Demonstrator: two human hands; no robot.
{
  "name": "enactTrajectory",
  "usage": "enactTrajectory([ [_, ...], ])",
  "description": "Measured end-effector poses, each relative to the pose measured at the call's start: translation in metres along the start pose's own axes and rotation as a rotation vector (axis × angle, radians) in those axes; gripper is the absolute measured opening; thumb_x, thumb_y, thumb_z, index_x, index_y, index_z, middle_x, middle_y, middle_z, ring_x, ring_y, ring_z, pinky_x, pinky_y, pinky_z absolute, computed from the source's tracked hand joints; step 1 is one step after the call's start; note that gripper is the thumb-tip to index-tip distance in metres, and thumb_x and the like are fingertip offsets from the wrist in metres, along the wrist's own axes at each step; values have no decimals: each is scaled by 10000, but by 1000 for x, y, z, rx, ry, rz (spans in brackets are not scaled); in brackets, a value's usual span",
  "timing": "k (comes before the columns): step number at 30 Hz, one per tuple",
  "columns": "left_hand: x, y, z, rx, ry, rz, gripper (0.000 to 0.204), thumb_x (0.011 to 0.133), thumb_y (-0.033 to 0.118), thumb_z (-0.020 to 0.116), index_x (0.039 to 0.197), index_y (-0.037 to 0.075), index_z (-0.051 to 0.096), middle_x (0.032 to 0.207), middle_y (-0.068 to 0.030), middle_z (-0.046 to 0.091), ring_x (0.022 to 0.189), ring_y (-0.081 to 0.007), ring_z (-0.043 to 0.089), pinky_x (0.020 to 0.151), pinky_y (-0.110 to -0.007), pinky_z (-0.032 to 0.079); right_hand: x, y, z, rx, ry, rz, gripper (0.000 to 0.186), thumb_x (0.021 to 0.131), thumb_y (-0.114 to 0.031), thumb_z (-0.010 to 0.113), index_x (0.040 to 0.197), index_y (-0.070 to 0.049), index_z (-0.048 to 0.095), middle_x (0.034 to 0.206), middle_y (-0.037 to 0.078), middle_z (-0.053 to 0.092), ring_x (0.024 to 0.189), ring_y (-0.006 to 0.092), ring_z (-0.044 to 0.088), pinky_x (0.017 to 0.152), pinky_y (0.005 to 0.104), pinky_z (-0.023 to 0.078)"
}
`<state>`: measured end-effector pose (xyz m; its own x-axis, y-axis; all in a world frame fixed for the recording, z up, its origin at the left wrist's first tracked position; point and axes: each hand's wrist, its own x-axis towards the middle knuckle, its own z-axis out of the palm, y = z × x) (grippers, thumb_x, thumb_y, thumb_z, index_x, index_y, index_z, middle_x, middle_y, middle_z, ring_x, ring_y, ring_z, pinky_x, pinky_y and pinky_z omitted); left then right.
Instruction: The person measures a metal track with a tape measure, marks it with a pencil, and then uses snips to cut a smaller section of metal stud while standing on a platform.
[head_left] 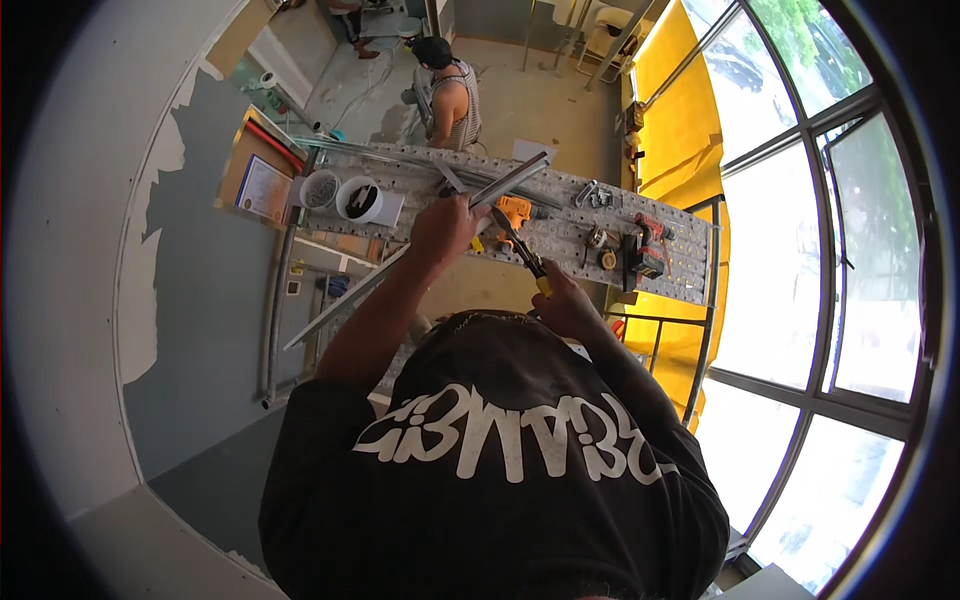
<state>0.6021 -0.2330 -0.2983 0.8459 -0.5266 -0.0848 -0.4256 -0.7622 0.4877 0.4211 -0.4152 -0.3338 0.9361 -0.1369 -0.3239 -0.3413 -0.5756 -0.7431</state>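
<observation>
My left hand [445,228] grips a long, thin metal channel [332,308] that slants from the lower left up across the scaffold plank [680,275]. My right hand [560,298] is closed on the yellow-and-black handles of metal snips [522,250], whose jaws are at the channel just right of my left hand. An orange power tool [513,207] lies on the plank behind the snips. White buckets [359,201] holding small items stand at the plank's left end. A red cordless drill [648,245] and small fittings [604,247] lie to the right.
A co-worker [455,100] in a striped tank top is on the floor beyond the plank; another person's legs [355,30] show farther back. Scaffold rails [711,330] bound the sides, yellow sheeting [675,150] and windows are on the right, a grey wall [200,330] on the left.
</observation>
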Motion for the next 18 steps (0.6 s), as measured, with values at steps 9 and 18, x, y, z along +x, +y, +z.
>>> enactTrajectory([
  [9,-15,-3,-3,36,-34,5,392,964,401,602,1033,22,668,810,-210,697,821,-403,691,714,-492,539,-14,-13,10,22,1,16,628,803,-156,600,1375,30,420,1199,309,589,1171,463,558,1013,479,439],
  [18,-30,-7,7,89,14,19,333,961,345,612,996,18,665,769,-187,695,786,-383,697,692,-479,543,-27,-17,18,35,-21,31,636,810,-179,585,1380,31,395,1191,332,592,1147,477,569,994,491,446],
])
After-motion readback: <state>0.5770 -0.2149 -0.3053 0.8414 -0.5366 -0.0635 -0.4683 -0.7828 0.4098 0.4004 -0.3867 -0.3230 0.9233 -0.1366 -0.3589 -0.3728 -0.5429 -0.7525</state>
